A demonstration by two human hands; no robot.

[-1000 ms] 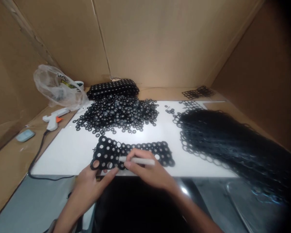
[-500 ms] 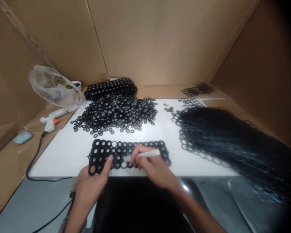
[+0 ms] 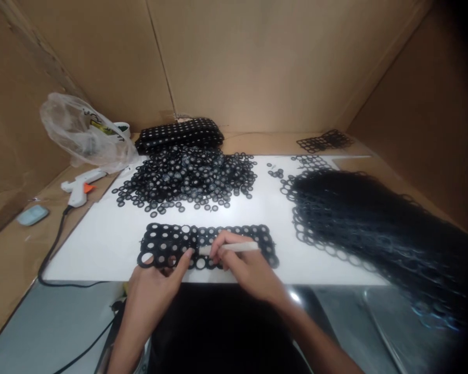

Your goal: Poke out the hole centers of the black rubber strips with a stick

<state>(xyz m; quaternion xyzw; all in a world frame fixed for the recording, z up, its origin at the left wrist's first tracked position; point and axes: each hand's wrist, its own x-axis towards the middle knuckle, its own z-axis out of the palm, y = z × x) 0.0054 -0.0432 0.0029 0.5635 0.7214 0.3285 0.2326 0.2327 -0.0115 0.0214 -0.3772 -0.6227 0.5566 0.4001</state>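
A black sheet of joined rings (image 3: 156,234), most of them filled with pale discs, lies along the front of the white board (image 3: 93,244). My left hand (image 3: 156,283) grips its lower left part, with the thumb on top and the fingers underneath. In my right hand (image 3: 237,262) is a whitish pen-like stick (image 3: 244,246), held as one holds a pen. Its tip points left at the middle of the sheet, close to my left thumb. The fingers of my right hand cover part of the sheet's lower rows.
Behind the sheet is a heap of small black rings (image 3: 191,176), with a folded dotted black bundle (image 3: 183,134) beyond. A large stack of black ring mesh (image 3: 359,218) fills the right. At left are a glue gun (image 3: 80,188), a pale blue case (image 3: 33,214) and a plastic bag (image 3: 86,135).
My left thumb has slid right, nearer the stick's tip, and the sheet's lower left corner sits higher and flatter. My right hand keeps the stick in nearly the same place. The view has shifted slightly.
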